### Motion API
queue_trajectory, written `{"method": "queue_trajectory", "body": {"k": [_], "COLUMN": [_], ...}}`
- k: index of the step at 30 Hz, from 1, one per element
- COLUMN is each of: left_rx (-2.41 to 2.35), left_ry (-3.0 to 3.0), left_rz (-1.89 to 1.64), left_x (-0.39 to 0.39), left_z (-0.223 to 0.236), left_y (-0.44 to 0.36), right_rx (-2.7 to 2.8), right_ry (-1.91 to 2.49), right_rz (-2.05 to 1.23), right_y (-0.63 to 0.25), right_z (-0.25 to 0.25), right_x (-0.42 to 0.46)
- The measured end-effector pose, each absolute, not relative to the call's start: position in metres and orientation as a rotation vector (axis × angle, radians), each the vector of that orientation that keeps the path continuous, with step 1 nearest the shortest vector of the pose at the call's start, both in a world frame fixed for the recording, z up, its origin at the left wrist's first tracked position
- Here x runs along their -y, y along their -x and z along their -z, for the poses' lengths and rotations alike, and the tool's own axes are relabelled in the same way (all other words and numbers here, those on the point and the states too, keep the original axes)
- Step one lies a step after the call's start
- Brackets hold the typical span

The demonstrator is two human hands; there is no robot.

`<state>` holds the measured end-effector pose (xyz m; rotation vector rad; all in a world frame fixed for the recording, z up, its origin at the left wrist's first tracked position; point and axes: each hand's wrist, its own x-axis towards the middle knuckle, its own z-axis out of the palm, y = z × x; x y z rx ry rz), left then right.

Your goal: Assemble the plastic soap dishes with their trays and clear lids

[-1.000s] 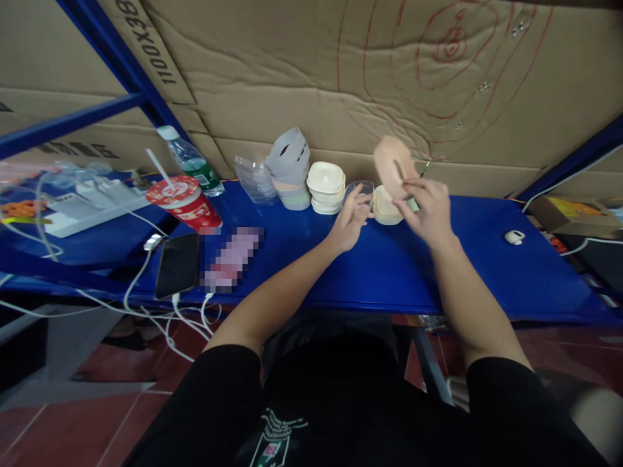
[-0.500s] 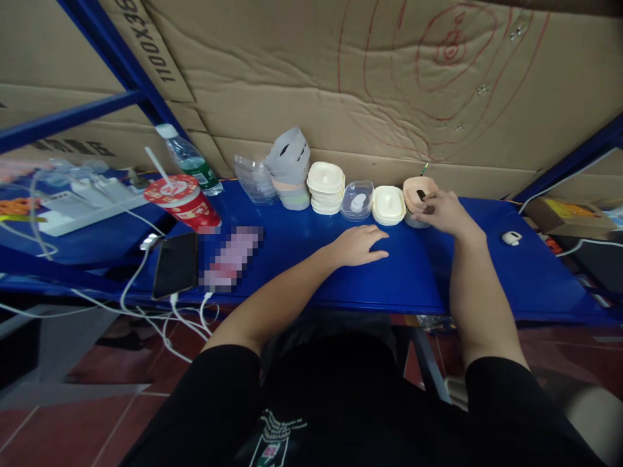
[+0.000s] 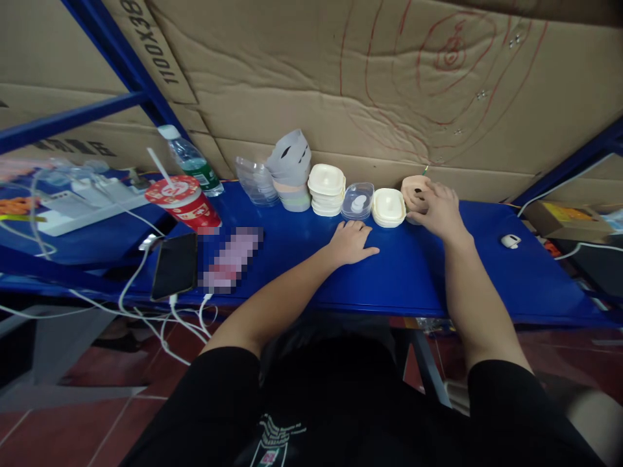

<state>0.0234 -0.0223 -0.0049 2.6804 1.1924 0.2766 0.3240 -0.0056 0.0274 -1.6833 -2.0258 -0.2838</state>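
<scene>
At the right end of a row of small containers, a peach-coloured paper sleeve (image 3: pixel 411 186) with a dark oval hole stands on the table. My right hand (image 3: pixel 442 213) reaches over it, thumb at the near side and fingers at the right, closed on it; the hand hides its right part. My left hand (image 3: pixel 351 242) lies palm down, fingers apart, holding nothing. Beyond it are a clear plastic lid (image 3: pixel 357 201), a short stack of cream square tubs (image 3: pixel 389 206) and a taller cream stack (image 3: pixel 326 188).
Grey sleeves (image 3: pixel 291 159) lean in a stack beside clear lids (image 3: pixel 256 181). To the left stand a red drink cup (image 3: pixel 183 204) with a straw, a water bottle (image 3: pixel 195 165) and a phone (image 3: pixel 175 266) with cables. An earbud case (image 3: pixel 511 241) lies right. Cardboard (image 3: pixel 272 71) walls the back.
My right hand has shifted slightly left, spreading farther over the peach sleeve and covering more of it. My left hand has drawn a little left, away from the short cream stack.
</scene>
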Motion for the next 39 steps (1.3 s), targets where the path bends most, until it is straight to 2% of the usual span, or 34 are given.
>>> {"method": "queue_trajectory", "body": {"k": [5, 11, 20, 24, 26, 29, 33, 36, 39], "left_rx": [-1.233, -1.317, -1.346, -1.335, -1.311, -1.159, -0.926, -0.866, -0.917], "left_ry": [-2.671, -2.649, -2.658, -2.643, -2.612, -2.614, -2.706, -2.754, -2.729], "left_rz": [-0.289, -0.333, -0.304, -0.336, -0.430, -0.770, -1.161, -1.125, -0.956], "left_x": [0.020, 0.018, 0.018, 0.018, 0.017, 0.016, 0.021, 0.026, 0.027], "left_z": [0.007, 0.010, 0.003, 0.003, 0.001, -0.004, -0.013, -0.017, -0.017], "left_y": [-0.024, -0.025, -0.021, -0.021, -0.022, -0.021, -0.017, -0.015, -0.016], "right_rx": [2.202, 2.358, 2.178, 2.121, 2.006, 1.745, 1.597, 1.578, 1.606], "right_ry": [1.466, 1.410, 1.388, 1.456, 1.452, 1.421, 1.279, 1.197, 1.289], "right_rz": [0.164, 0.112, -0.029, 0.039, 0.110, 0.132, -0.248, -0.591, -0.614], "right_y": [-0.285, -0.267, -0.265, -0.260, -0.258, -0.256, -0.251, -0.243, -0.242], "right_z": [-0.028, -0.011, -0.014, -0.020, -0.027, -0.036, -0.036, -0.028, -0.024], "right_x": [0.012, 0.009, 0.008, 0.014, 0.019, 0.027, 0.027, 0.023, 0.021]}}
